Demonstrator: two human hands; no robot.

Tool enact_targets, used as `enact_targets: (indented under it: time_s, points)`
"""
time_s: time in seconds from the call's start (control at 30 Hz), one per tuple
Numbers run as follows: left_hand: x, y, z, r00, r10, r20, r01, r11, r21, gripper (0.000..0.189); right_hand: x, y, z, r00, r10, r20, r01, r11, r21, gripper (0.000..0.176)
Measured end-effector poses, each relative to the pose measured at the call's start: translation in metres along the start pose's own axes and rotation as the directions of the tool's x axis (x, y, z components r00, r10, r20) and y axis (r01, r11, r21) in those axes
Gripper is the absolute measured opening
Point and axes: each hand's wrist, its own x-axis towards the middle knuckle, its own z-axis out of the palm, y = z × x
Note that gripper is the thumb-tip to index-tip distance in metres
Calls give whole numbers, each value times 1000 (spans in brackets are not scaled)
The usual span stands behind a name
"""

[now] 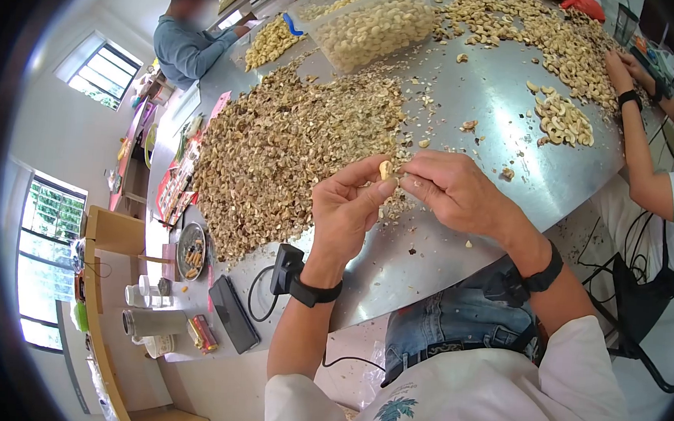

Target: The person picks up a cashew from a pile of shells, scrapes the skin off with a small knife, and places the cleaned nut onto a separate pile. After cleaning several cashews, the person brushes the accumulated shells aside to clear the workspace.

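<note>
Head view: I see the left hand (343,211) pinching a cashew kernel (386,169), the debris heap (294,146) at ten o'clock from it. The right hand (461,193) is drawn narrow at three o'clock; its pads are hidden, so I can't tell if it grips anything. Likely mid-cleaning; that calls for delicate fingertip control.

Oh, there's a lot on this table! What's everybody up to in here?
The person's left hand pinches a single pale nut, with the right hand close beside it. Next to them, a big brownish heap covers part of the metal table. Beyond stands a clear tub of nuts. At the right, another person's hand is at another pile.
</note>
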Motion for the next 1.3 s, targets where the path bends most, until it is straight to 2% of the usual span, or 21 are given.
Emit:
enact_targets:
  time_s: [0.5, 0.67, 0.8, 0.9, 1.0, 1.1, 1.2, 1.3]
  points:
    - [1, -2, -1, 996, -86, -5, 86, 994, -68, 28, 0, 1, -4, 997, -35, 63, 39, 998, -56, 17]
    - [2, -3, -4, 995, -97, -8, 96, 992, -78, 28, -2, 1, 3, 997, -67, -24, 61, 978, -200, 13]
    - [3, -3, -4, 998, -33, -60, 34, 999, 11, 28, -2, 0, 12, 986, -128, -103, 85, 935, -343, 11]
    - [4, -1, -4, 997, 3, -74, 2, 998, 60, 28, -2, -3, 18, 986, -75, -146, 16, 929, -371, 11]
    - [3, -1, -6, 999, 5, -49, -1, 996, 89, 29, -1, -3, 26, 971, -20, -240, -70, 929, -364, 12]
    - [0, 1, -3, 999, 10, -35, -5, 990, 142, 30, 4, 7, 21, 968, -17, -250, -50, 965, -258, 14]
    - [0, 2, -2, 999, 10, -44, -5, 993, 119, 30, 1, 5, 16, 990, -2, -144, -19, 989, -145, 15]
    - [1, 1, -4, 999, 2, -55, 4, 995, 104, 30, 0, 4, 15, 993, -18, -119, 1, 990, -139, 17]
